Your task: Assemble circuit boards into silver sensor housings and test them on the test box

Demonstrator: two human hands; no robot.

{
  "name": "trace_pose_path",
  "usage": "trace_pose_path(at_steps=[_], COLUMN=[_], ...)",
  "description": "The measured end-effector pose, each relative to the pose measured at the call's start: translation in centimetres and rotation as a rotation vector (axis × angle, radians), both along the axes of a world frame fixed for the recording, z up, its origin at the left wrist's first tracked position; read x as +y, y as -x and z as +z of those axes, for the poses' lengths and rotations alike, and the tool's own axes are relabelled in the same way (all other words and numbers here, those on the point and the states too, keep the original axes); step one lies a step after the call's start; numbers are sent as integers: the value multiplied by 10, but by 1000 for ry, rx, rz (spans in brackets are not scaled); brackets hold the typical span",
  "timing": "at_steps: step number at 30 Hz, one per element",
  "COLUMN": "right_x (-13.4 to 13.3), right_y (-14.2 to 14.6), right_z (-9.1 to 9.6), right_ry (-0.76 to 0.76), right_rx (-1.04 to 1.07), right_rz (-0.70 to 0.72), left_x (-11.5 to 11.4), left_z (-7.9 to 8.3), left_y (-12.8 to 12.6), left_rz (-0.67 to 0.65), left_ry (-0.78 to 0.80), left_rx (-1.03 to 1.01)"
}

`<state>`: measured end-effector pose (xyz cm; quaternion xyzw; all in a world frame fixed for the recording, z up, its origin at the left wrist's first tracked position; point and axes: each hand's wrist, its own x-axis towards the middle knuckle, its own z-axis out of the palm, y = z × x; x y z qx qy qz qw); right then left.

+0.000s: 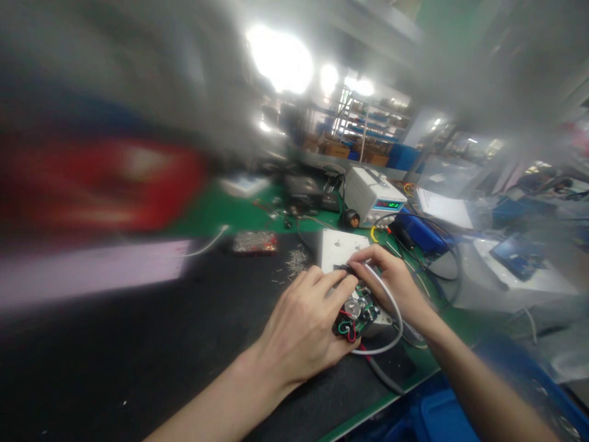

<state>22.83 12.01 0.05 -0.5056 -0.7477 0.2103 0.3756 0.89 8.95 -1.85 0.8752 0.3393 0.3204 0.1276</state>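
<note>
My left hand (306,322) is curled around a small electronic assembly (360,312) with a green circuit board, a round metal part and red and green wires, on the black mat (161,344). My right hand (391,276) pinches a small dark part at the top of the assembly, with a white cable (391,307) looping round it. Both hands touch the assembly. The white plate (340,245) lies just behind them.
A white power supply (372,193) with a lit display stands at the back. Blue box (421,233) and black cables lie to its right. A pile of small metal pins (297,261) and a tray of parts (254,241) sit on the mat. Blue bin (442,417) is at the front edge. The left side is blurred.
</note>
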Motion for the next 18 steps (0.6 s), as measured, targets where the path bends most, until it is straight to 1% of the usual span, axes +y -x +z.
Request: trace_pose_path(at_steps=[7, 10, 12, 13, 15, 17, 18], right_x=[-1, 3, 1, -4, -24, -56, -74], right_y=[1, -4, -12, -16, -25, -32, -34], right_z=[6, 9, 13, 15, 23, 31, 34], right_ry=[-16, 1, 17, 14, -43, -135, -172], right_rx=[-65, -75, -78, -75, -36, 49, 95], right_rz=[45, 51, 48, 31, -58, -168, -173], left_x=[1, 1, -4, -9, -22, -39, -47], left_z=[2, 4, 8, 10, 15, 19, 20], left_y=[-1, 1, 5, 8, 16, 26, 30], left_rz=[-4, -12, 25, 56, 117, 178, 215], left_ry=[25, 57, 107, 153, 272, 372, 395], left_rx=[-46, -134, -228, -281, -387, -475, -509])
